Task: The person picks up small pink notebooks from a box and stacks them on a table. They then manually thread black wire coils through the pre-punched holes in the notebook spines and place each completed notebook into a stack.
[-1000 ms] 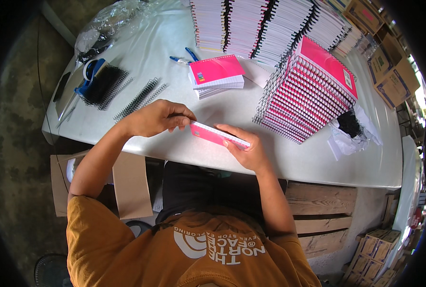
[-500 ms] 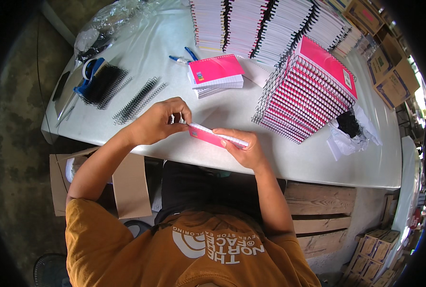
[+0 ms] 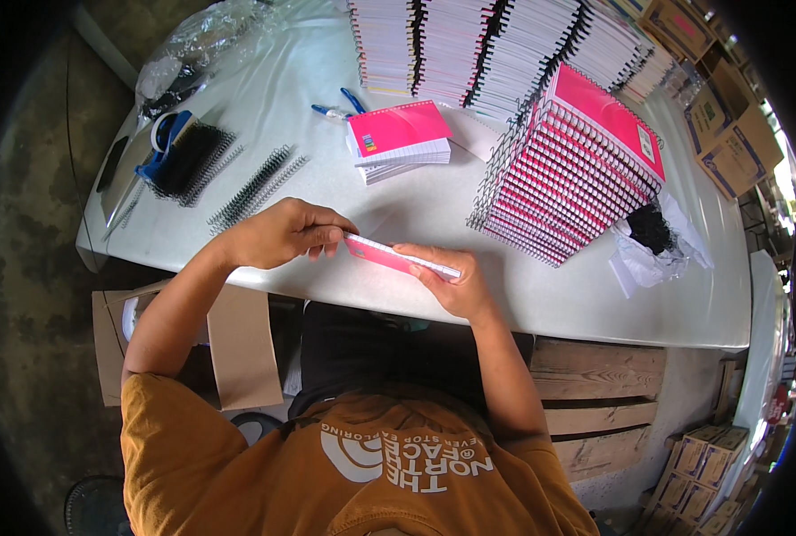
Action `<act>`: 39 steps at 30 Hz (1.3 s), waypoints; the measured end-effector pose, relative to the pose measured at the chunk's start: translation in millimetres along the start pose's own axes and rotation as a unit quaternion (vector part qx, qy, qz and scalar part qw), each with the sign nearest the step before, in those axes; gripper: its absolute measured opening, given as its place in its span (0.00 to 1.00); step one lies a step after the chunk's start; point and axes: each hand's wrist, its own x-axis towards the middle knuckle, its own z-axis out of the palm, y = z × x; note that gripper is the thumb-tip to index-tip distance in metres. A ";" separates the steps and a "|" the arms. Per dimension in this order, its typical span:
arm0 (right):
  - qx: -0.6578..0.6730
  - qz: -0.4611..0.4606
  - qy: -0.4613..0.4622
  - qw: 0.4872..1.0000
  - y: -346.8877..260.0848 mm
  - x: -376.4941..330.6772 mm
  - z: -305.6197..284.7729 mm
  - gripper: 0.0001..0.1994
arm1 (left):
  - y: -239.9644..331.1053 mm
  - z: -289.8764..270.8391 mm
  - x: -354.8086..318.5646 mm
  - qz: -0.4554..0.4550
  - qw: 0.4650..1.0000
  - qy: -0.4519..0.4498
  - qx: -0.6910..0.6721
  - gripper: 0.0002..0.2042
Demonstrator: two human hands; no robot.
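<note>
A big white counter [image 3: 344, 205] fills most of the view, and a person in an orange shirt [image 3: 344, 473] leans over its near edge. At the far side stand long rows of white notebooks [image 3: 505, 54]. In front of them on the right is a tall, leaning stack of pink spiral notebooks [image 3: 568, 170]. Near the middle lies a small pile of pink notebooks [image 3: 400, 141], with blue scissors [image 3: 337, 105] just behind it. On the left lie black spiral coils [image 3: 253, 188] and a darker bunch of coils [image 3: 188, 159].

Both hands hold one thin pink notebook [image 3: 398, 257] just above the counter's near edge. The left hand [image 3: 282, 234] has its fingers closed on the notebook's left end. The right hand [image 3: 452, 281] is under the right end, fingers curled around it. A crumpled white bag [image 3: 653, 255] sits at the right.
</note>
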 end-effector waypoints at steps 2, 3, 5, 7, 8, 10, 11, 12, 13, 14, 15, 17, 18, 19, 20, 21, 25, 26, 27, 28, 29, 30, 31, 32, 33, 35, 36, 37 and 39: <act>0.007 0.021 -0.005 1.000 -5.8 0.1 -0.5 0.15 | -1.4 0.4 -0.4 0.035 0.998 0.017 0.042 0.11; 0.006 0.028 0.007 1.000 -8.7 0.9 1.1 0.14 | -5.8 2.0 0.3 0.087 0.991 0.043 0.094 0.11; 0.004 0.041 0.033 0.999 -12.8 2.2 5.0 0.14 | -7.5 6.5 0.9 0.149 0.974 0.090 0.143 0.12; -0.007 0.074 0.021 0.997 -8.5 -0.9 3.5 0.14 | -5.2 14.3 1.0 0.170 0.967 0.135 0.136 0.12; -0.013 0.091 0.014 0.996 -7.2 -2.1 3.1 0.13 | -5.4 15.6 -1.3 0.146 0.969 0.135 0.149 0.13; -0.030 0.088 0.022 0.995 -8.2 -4.0 5.4 0.13 | -5.9 10.1 -0.7 0.163 0.960 0.098 0.207 0.12; -0.038 0.085 0.025 0.995 -8.7 -4.3 7.1 0.13 | -5.8 6.8 -0.2 0.170 0.953 0.079 0.236 0.12; -0.039 0.073 0.032 0.996 -8.4 -4.4 8.4 0.13 | -5.3 4.5 0.0 0.170 0.955 0.076 0.233 0.12; -0.041 0.061 0.040 0.997 -7.4 -4.6 9.4 0.13 | -4.1 2.2 0.5 0.170 0.955 0.073 0.231 0.12; -0.043 0.048 0.047 0.997 -6.5 -4.6 10.6 0.13 | -3.6 0.1 1.3 0.170 0.956 0.071 0.228 0.12; -0.038 0.030 0.053 0.997 -5.8 -3.7 12.1 0.14 | -4.9 -2.6 2.1 0.172 0.956 0.061 0.231 0.12; -0.029 -0.005 0.066 0.997 -4.2 -2.1 13.9 0.14 | -8.1 -7.3 3.9 0.176 0.955 0.042 0.235 0.11; -0.022 0.003 0.057 0.998 -2.6 -2.5 13.2 0.15 | -7.6 -8.4 4.9 0.172 0.957 0.036 0.232 0.11; -0.015 0.012 0.048 0.999 -0.6 -2.8 12.1 0.15 | -7.4 -9.6 5.8 0.168 0.958 0.030 0.229 0.10; -0.009 0.021 0.038 0.999 0.4 -2.7 11.4 0.15 | -6.7 -10.2 5.9 0.164 0.960 0.024 0.225 0.10; -0.015 0.012 0.041 0.999 0.2 -2.3 11.5 0.15 | -3.2 -10.3 5.6 0.158 0.961 0.030 0.224 0.10; -0.029 0.000 0.049 0.998 -1.2 -2.1 12.0 0.15 | 4.5 -3.2 5.3 0.147 0.960 0.088 0.219 0.10; -0.028 0.003 0.050 0.998 -1.9 -2.4 12.2 0.15 | 2.5 -0.2 5.1 0.148 0.958 0.111 0.218 0.10; -0.025 0.019 0.048 0.998 -0.9 -2.9 12.1 0.15 | 0.5 0.6 4.8 0.158 0.949 0.107 0.251 0.11; -0.023 0.037 0.048 0.998 1.2 -4.3 12.0 0.15 | -1.7 0.8 4.6 0.170 0.939 0.101 0.283 0.11; -0.021 0.054 0.047 0.997 2.0 -5.3 11.9 0.15 | -1.9 1.4 4.0 0.181 0.927 0.096 0.314 0.12; -0.034 0.049 0.051 0.997 1.3 -6.2 12.6 0.15 | 0.2 3.5 4.0 0.181 0.916 0.121 0.337 0.11; -0.046 0.043 0.055 0.997 -0.2 -6.4 13.9 0.16 | 7.3 6.9 3.7 0.181 0.904 0.147 0.358 0.11; -0.058 0.038 0.058 0.996 -1.3 -6.8 14.8 0.16 | 11.6 10.3 3.8 0.181 0.891 0.173 0.379 0.10; -0.071 0.030 0.057 0.995 -1.5 -7.3 14.9 0.16 | 9.0 14.9 5.7 0.219 0.864 0.214 0.400 0.10; -0.094 0.011 0.055 0.994 -3.7 -8.3 15.3 0.17 | 2.9 23.2 8.5 0.290 0.798 0.292 0.440 0.10; -0.099 0.011 0.052 0.994 -5.1 -8.6 16.2 0.17 | 0.2 15.7 3.5 0.197 0.854 0.138 0.461 0.14; -0.105 0.012 0.051 0.993 -5.9 -9.5 17.6 0.17 | 5.0 16.2 4.3 0.158 0.864 0.124 0.461 0.18; -0.114 0.010 0.058 0.992 -6.2 -11.4 19.9 0.17 | 15.5 19.6 8.5 0.078 0.879 0.096 0.460 0.25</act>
